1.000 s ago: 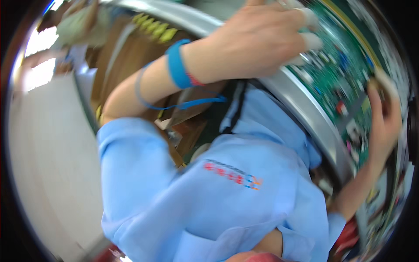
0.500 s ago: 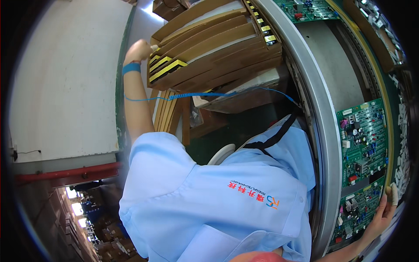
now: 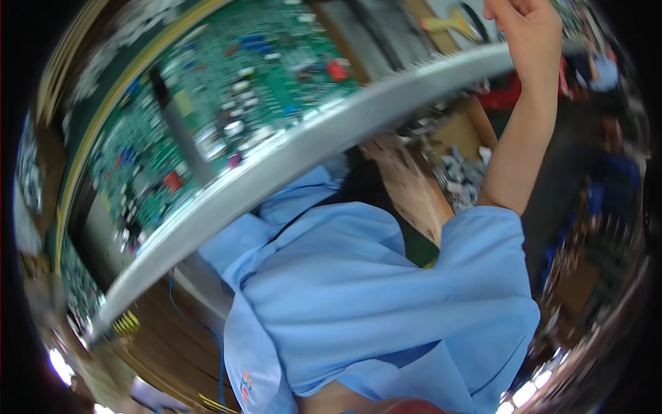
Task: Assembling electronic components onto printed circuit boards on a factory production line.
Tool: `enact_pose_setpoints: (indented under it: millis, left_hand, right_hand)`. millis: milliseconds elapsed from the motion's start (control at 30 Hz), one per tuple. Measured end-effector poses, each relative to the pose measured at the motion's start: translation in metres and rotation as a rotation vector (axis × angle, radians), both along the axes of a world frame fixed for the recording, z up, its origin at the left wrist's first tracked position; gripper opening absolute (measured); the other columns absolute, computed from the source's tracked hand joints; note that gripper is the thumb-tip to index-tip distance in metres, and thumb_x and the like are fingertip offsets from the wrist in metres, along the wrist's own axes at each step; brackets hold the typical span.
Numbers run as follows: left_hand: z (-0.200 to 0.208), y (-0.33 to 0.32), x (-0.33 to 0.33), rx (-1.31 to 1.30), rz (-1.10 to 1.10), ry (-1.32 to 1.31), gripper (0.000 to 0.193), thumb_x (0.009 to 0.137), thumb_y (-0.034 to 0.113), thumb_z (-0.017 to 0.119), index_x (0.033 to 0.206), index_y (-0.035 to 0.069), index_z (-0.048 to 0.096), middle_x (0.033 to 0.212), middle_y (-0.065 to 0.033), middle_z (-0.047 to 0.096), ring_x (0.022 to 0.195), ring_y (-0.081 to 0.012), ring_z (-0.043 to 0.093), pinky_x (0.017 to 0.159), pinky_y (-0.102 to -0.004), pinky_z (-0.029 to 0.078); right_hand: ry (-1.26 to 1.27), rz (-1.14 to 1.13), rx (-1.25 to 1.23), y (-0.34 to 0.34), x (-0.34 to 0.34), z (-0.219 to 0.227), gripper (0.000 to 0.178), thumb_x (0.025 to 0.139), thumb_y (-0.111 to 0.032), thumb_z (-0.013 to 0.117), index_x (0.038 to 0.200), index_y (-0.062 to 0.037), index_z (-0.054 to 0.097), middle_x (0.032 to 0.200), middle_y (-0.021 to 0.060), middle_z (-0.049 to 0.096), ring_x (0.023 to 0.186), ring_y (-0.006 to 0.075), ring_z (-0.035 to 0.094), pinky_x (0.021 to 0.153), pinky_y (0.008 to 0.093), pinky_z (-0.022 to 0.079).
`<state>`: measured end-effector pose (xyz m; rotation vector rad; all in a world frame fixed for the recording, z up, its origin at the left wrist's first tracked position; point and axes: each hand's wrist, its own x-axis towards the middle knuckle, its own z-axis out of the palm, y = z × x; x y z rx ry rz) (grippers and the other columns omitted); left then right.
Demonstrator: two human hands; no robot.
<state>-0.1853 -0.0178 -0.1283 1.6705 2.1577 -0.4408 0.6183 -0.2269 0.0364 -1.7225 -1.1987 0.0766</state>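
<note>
Work shirt (image 3: 324, 276), light blue
Softly creased cloth; wide open collar (image 3: 414, 383); short, loose right sleeve (image 3: 483, 238); small red and orange print (image 3: 246, 386) on chest

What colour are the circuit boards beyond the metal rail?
The circuit boards are green; they show best in the head view.

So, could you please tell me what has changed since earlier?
The view has swung, putting the green circuit boards at the upper left. The right hand has left a board's edge and is right of them, near a yellow object; its grip is unclear. The left hand, earlier at the cardboard box, is out of view. The boards still lie along the metal rail.
</note>
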Motion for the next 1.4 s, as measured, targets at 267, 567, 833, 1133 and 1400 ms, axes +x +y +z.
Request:
enact_pose_setpoints:
  millis: [267,567,833,1133,1400]
  left_hand:
    - [0.042,0.04,0.038,-0.214,-0.257,0.183,0.051,0.08,0.043,0.066,0.11,0.001,0.066,0.105,-0.0162,0.065,0.096,-0.0291,0.062,0.083,-0.0387,0.05]
    - [0.164,-0.049,-0.038,-0.316,-0.129,0.416,0.037,0.082,0.029,0.068,0.107,0.001,0.066,0.1,-0.0145,0.064,0.092,-0.0271,0.061,0.078,-0.0376,0.052]
    - [0.223,-0.184,-0.074,0.7,0.901,-0.578,0.028,0.088,0.029,0.067,0.102,0.005,0.064,0.09,-0.0024,0.061,0.076,-0.0144,0.058,0.065,-0.0231,0.048]
    - [0.221,-0.072,0.046,0.715,-0.004,-0.807,0.041,0.082,-0.003,0.067,0.122,0.003,0.06,0.118,-0.0094,0.063,0.103,-0.0194,0.061,0.086,-0.0285,0.05]
    - [0.203,-0.04,0.233,0.116,-0.275,-1.134,0.039,0.092,0.033,0.055,0.111,-0.001,0.056,0.107,-0.0135,0.061,0.084,-0.0132,0.059,0.06,-0.0211,0.044]
  right_hand:
    - [-0.063,-1.028,-1.094,-0.269,0.099,-0.117,0.04,0.082,-0.042,0.068,0.111,-0.0156,0.069,0.111,0.0135,0.069,0.108,0.0356,0.063,0.089,0.0452,0.05]
    - [0.089,-1.114,-1.421,-0.305,0.091,-0.248,0.052,0.077,-0.044,0.064,0.114,-0.0074,0.067,0.117,0.0215,0.066,0.111,0.0385,0.062,0.092,0.0488,0.049]
    - [-0.228,-0.98,-1.279,-0.325,0.097,-0.277,0.039,0.08,-0.034,0.069,0.105,-0.0061,0.062,0.103,0.0191,0.069,0.101,0.0354,0.066,0.084,0.0479,0.052]
    - [0.222,-0.849,-1.271,-0.317,0.112,-0.303,0.058,0.078,-0.044,0.071,0.116,-0.0007,0.064,0.119,0.0236,0.064,0.113,0.0382,0.06,0.092,0.0431,0.048]
    - [0.134,-0.864,-1.512,-0.277,0.073,-0.261,0.073,0.074,-0.056,0.07,0.118,0.0016,0.062,0.121,0.0252,0.062,0.116,0.0404,0.058,0.094,0.0469,0.047]
